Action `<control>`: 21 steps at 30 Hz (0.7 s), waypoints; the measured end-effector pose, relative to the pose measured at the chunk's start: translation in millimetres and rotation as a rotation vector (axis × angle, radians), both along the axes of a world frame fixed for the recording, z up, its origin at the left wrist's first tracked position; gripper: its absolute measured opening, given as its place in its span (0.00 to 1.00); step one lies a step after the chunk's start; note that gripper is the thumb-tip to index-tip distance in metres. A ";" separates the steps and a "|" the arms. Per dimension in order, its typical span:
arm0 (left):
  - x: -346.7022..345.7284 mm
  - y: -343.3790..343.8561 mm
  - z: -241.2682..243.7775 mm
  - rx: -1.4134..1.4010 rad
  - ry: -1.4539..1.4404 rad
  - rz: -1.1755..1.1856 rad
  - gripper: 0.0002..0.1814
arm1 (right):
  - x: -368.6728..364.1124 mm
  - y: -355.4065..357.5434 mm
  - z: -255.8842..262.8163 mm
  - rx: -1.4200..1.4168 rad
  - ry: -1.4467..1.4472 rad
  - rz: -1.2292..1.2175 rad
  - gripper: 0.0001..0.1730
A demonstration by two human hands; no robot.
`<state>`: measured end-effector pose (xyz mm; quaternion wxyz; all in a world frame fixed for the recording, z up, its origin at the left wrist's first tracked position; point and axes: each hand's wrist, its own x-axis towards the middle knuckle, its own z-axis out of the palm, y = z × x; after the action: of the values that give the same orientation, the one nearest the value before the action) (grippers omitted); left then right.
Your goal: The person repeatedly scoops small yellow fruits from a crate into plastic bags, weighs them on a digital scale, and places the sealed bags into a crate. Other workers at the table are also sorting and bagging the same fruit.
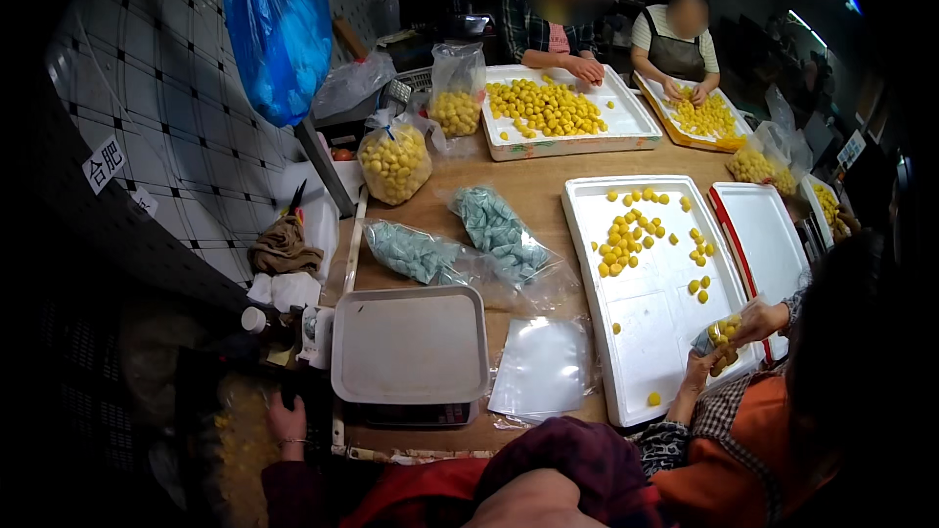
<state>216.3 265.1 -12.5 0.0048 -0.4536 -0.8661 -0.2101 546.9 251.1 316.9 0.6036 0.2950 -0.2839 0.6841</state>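
My left hand [287,422] reaches down beside a dark crate at the lower left, with thumb and finger apart around something dark. Whether it grips the rim is unclear. Just left of it, a clear plastic bag [246,447] holds yellow pieces. My right hand is out of view; a plaid sleeve [565,447] shows at the bottom edge. Before me a grey plastic tray [409,345] rests on a scale [411,414]. To its right lies a stack of clear plastic bags [539,367]. Behind the tray are two clear bags of blue-green sachets [411,251].
At right, a co-worker's hands [759,323] hold a small bag of yellow balls [722,330] over a white foam tray [653,315]. Two people work behind at a full foam tray [572,143] and another tray [708,114]. A blue plastic bag [279,29] hangs near a metal post [323,169].
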 end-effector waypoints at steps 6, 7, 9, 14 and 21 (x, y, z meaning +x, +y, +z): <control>-3.8 0.7 2.2 -0.071 0.022 0.037 0.16 | 2.6 16.8 -14.0 0.159 0.135 -0.057 0.51; -3.2 -0.6 0.8 -0.054 0.018 0.026 0.16 | -0.2 21.9 -18.6 0.177 0.188 -0.096 0.51; -2.6 -3.9 1.4 -0.024 0.013 0.008 0.16 | -15.5 29.5 -21.6 0.202 0.321 -0.136 0.51; 6.0 5.1 6.9 -0.028 -0.053 -0.008 0.15 | -1.4 31.6 -18.4 0.221 0.270 -0.118 0.48; 1.4 -0.9 6.6 -0.055 0.027 0.042 0.15 | 9.6 35.8 -12.0 0.220 0.266 -0.061 0.45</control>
<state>217.7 264.2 -5.9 0.0085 -0.4383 -0.8806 -0.1801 556.5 286.9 304.8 0.6203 0.4385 -0.2834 0.5854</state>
